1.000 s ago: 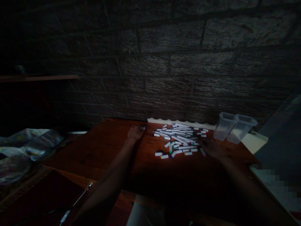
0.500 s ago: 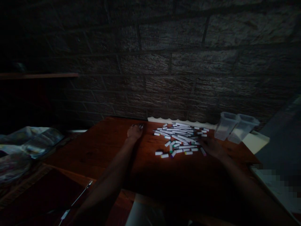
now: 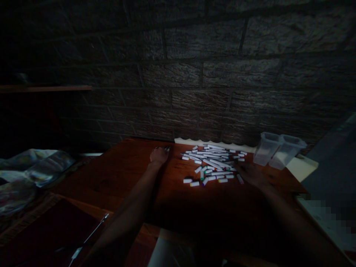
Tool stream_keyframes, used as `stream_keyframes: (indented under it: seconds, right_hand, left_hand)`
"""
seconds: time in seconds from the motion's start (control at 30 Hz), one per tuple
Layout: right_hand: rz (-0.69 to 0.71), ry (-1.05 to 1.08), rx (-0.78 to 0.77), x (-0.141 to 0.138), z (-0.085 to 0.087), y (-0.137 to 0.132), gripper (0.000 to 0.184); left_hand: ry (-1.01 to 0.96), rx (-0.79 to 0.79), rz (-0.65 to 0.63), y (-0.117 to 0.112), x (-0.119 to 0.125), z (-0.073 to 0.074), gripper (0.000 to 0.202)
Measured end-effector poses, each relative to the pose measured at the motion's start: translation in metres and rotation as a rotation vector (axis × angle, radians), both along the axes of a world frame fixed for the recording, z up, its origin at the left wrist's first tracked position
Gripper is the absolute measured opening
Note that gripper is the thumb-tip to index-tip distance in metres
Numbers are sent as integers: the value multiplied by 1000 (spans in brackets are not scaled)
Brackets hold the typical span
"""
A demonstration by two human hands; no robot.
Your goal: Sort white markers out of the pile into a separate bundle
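Head view showed me white markers [image 3: 215,163] heaped just right of centre, among loose caps [image 3: 187,181]. Left of the heap, apart from it, I saw the left hand [image 3: 158,155] curled, its hold unclear to me. The right hand [image 3: 249,173] lay at the heap's right edge, too dark for me to tell its openness or hold.

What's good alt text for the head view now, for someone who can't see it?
A person's right hand is at the edge of scattered white markers and caps on a dimly lit wooden table; the left hand is apart from them. Two clear containers stand at right.
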State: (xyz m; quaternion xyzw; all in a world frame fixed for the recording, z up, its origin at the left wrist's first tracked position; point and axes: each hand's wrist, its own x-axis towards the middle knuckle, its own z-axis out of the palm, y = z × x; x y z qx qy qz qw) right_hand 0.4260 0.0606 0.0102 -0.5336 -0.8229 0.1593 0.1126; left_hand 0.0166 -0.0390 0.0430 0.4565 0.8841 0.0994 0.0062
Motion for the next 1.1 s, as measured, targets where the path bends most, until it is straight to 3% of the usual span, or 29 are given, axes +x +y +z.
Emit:
stream_keyframes:
  seconds: [0.47, 0.6, 0.67, 0.77, 0.9, 1.0, 1.1]
  right_hand:
    - [7, 8, -6, 1, -3, 1, 46]
    - [-6, -14, 13, 1, -2, 0, 47]
    - [-5, -12, 12, 1, -1, 0, 47]
    - [2, 0, 6, 1, -1, 0, 47]
    - [-2, -8, 8, 1, -3, 2, 46]
    - [7, -9, 5, 1, -3, 2, 48]
    - [-8, -13, -4, 1, -2, 1, 48]
  left_hand:
    - [29, -18, -8, 0, 1, 1, 41]
    - [84, 72, -14, 1, 6, -1, 39]
    - [109, 165, -111, 4, 13, -4, 39]
    - [50, 278, -407, 8, 27, -8, 37]
    - [-61, 271, -740, 11, 45, -15, 31]
    - [-65, 251, -844, 12, 48, -20, 29]
    - [-38, 265, -838, 14, 46, -23, 29]
